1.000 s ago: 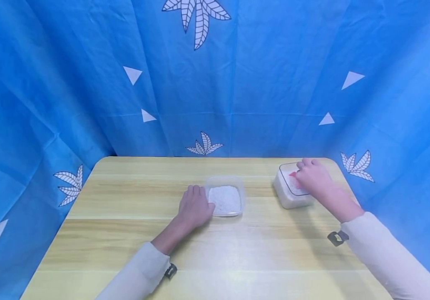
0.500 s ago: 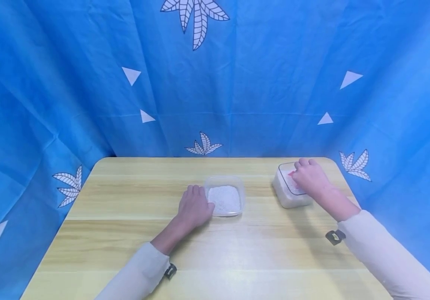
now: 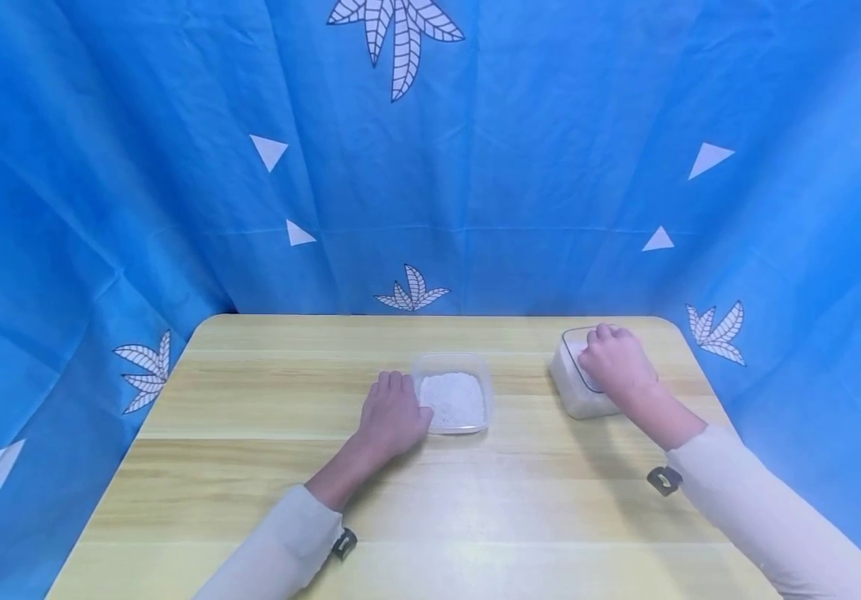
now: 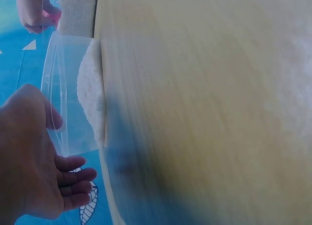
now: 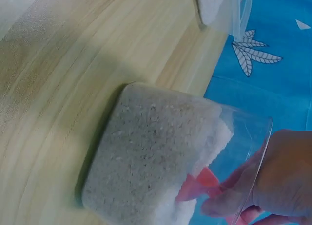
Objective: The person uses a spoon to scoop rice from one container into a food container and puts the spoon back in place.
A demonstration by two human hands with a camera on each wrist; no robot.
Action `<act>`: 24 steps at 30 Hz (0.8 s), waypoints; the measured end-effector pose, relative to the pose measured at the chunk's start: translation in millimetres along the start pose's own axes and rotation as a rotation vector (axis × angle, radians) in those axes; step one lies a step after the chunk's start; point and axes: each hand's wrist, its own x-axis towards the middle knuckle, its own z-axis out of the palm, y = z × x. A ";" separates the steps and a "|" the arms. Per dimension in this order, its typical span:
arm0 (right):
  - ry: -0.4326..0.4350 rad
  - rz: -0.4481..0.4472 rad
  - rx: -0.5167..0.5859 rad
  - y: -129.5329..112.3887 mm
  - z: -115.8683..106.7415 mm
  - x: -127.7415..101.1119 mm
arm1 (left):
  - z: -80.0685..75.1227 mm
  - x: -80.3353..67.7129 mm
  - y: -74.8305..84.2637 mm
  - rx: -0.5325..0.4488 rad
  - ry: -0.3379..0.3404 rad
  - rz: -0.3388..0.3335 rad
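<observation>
Blue leaf-print cloth behind a wooden table (image 3: 250, 492); two clear tubs of white grains on it.

I see my left hand (image 3: 391, 419) resting flat beside the middle tub (image 3: 451, 402), fingers straight and together, thumb against its wall. My right hand (image 3: 614, 364) reaches into the right-hand tub (image 3: 571, 385) near the table's far right corner, fingers (image 5: 229, 198) pinching a red scoop (image 5: 197, 183) sunk in the grains.

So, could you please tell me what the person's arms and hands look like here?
Both arms wear long, cream sleeves ending short of the wrist. The left hand and right hand are bare, without gloves. A small dark clip hangs at the left cuff, another at the right cuff.
</observation>
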 end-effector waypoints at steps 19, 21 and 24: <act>-0.043 0.042 0.251 15.4 12.3 -8.8 | -4.8 -1.8 1.1 0.013 -0.003 0.003; -0.069 0.061 0.288 16.7 11.6 -8.8 | -4.2 -1.5 1.2 0.015 0.001 0.008; -0.091 0.083 0.343 18.9 8.6 -8.7 | -3.3 -1.1 1.2 0.016 0.004 0.013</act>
